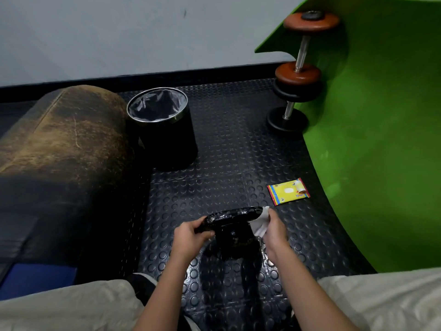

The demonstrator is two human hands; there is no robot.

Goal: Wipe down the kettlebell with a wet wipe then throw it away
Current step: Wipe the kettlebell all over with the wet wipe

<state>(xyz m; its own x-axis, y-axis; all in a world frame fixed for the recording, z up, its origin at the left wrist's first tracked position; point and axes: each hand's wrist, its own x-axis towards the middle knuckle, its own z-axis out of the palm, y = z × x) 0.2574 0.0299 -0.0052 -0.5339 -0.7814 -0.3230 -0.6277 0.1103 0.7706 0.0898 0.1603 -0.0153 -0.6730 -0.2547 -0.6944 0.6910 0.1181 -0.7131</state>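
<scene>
A black kettlebell (235,231) stands on the studded rubber floor between my knees, its glossy handle on top. My left hand (189,235) grips the left end of the handle. My right hand (274,229) presses a white wet wipe (260,223) against the handle's right end. A yellow wet-wipe pack (288,191) lies flat on the floor just beyond my right hand. A black bin (164,125) with a metal rim and a dark liner stands open farther back on the left.
A worn brown padded bench (64,144) fills the left side next to the bin. A green mat (381,139) curves up along the right. Dumbbells (298,75) with brown and black plates stand at the back right against the mat.
</scene>
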